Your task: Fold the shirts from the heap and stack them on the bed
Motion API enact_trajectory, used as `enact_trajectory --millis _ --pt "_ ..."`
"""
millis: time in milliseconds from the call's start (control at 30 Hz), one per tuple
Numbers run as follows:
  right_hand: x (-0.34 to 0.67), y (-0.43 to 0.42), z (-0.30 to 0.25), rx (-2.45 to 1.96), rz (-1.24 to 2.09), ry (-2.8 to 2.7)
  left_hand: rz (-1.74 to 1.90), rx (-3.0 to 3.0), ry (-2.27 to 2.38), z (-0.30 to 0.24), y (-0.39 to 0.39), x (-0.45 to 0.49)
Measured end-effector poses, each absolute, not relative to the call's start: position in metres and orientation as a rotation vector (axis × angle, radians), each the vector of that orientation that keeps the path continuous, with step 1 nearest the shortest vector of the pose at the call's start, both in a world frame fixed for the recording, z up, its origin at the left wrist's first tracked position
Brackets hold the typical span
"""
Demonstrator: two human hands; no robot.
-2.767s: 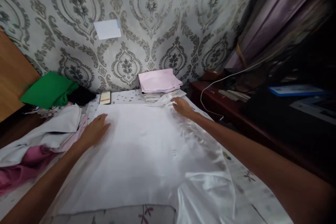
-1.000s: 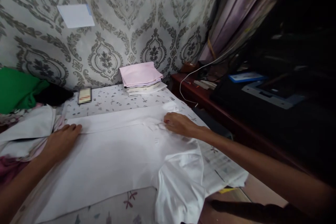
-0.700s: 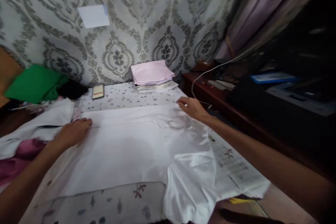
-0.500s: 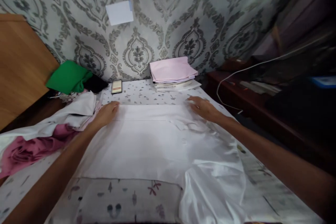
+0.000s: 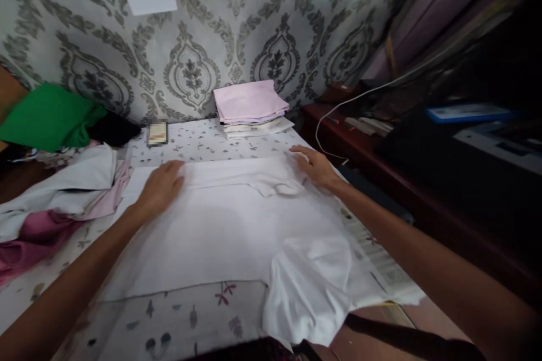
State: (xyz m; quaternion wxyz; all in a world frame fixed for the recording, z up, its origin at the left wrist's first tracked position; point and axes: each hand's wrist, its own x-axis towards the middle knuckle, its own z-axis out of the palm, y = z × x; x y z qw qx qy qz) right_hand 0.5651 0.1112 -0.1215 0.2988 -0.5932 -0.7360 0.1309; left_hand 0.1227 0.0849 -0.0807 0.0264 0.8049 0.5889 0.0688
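A white shirt (image 5: pixel 220 220) lies spread over the patterned sheet, with its far part folded over into a band. One sleeve (image 5: pixel 305 287) hangs bunched toward the near right side. At the far left end of the folded band, my left hand (image 5: pixel 163 189) rests on the cloth, fingers stretched and somewhat blurred. My right hand (image 5: pixel 315 166) is by the far right corner of the shirt, its fingers spread and the palm low over the cloth; the tips of its lower fingers are smeared.
Against the patterned wall stands a stack of folded clothes (image 5: pixel 252 102), pink on top. A small framed card (image 5: pixel 157 133) lies left of it. Green cloth (image 5: pixel 51 115) and loose white and pink garments (image 5: pixel 55 186) fill the left. A white cable (image 5: pixel 359 96) crosses dark red furniture (image 5: pixel 372 163) at right.
My view has turned right, so the scene sits further left. My left hand has come slightly inward over the folded band; my right hand stays by the far right corner.
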Motion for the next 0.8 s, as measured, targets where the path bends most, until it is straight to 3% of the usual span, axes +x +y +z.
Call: enact_trajectory --millis 100,200,400,600,800 --pt "0.556 0.095 -0.116 -1.455 0.479 -1.86 0.336 2.661 1.18 -0.078 0.065 0.195" --pt "0.55 0.087 -0.122 -1.397 0.637 -1.769 0.239 2.849 0.889 -0.083 0.051 0.263" --pt "0.554 0.084 -0.131 -1.329 0.796 -1.579 -0.009 3.062 1.019 -0.084 0.055 0.314" --pt "0.557 0.083 -0.127 -1.284 0.761 -1.647 0.207 2.806 0.968 -0.065 0.066 0.269" --pt "0.555 0.074 -0.12 -1.362 0.788 -1.72 0.186 2.731 0.921 -0.076 0.063 0.245"
